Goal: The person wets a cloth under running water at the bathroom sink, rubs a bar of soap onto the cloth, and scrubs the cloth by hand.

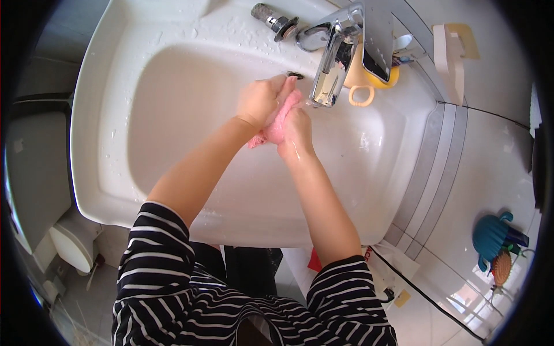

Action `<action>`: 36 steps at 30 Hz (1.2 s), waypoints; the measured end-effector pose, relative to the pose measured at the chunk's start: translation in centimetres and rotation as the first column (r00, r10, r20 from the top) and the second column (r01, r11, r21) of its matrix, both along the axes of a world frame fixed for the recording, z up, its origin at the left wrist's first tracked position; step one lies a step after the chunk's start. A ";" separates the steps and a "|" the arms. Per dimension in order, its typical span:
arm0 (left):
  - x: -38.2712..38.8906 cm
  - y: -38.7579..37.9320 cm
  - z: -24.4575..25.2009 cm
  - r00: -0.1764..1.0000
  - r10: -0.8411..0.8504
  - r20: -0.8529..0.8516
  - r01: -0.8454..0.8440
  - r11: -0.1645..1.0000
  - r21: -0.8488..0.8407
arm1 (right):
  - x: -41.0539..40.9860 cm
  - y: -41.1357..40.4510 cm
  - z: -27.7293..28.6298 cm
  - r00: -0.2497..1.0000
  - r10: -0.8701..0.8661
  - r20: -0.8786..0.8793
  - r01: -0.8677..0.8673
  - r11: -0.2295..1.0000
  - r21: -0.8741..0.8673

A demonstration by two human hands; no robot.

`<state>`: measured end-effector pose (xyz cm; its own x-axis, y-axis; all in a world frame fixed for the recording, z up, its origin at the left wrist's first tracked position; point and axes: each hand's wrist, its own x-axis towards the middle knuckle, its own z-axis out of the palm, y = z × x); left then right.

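Observation:
A wet pink cloth (279,125) is bunched between my two hands over the basin of a white ceramic sink (181,86). My left hand (262,99) grips it from the left side, fingers curled near the overflow hole (295,75). On the right, my right hand (298,127) is closed around the cloth, and its wrist glistens with water. The chrome faucet (331,71) reaches out just right of the hands. Some water shows between its spout and the cloth. Part of the cloth is hidden by my fingers.
Behind the faucet stand a cup with a beige ring handle (362,96) and a dark, flat, glossy object (378,43). A knurled metal fitting (270,17) sits at the sink's back. A teal holder (489,238) with a hairbrush (502,268) hangs at right. A black cable (424,298) runs below.

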<state>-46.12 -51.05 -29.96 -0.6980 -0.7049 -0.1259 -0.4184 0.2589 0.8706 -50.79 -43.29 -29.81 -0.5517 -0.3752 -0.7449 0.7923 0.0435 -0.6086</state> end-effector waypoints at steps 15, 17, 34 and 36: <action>2.2 -1.4 -2.2 0.990 -0.036 -0.138 0.071 0.965 0.252 | -5.2 5.4 5.4 0.883 0.364 -0.298 -0.343 0.932 0.121; 2.9 -2.5 -0.9 0.996 -0.053 -0.078 0.079 0.919 0.385 | -5.8 6.1 5.8 0.806 0.440 -0.396 -0.422 0.896 0.137; -0.7 4.6 3.3 0.899 -0.214 -0.381 0.338 0.894 0.294 | -7.2 6.5 -6.8 0.945 0.327 -0.010 -0.264 0.744 -0.614; -0.8 5.1 2.4 0.810 -0.355 -0.467 0.187 0.911 -0.368 | -4.9 4.7 -5.5 0.972 0.232 0.030 -0.147 0.705 -0.694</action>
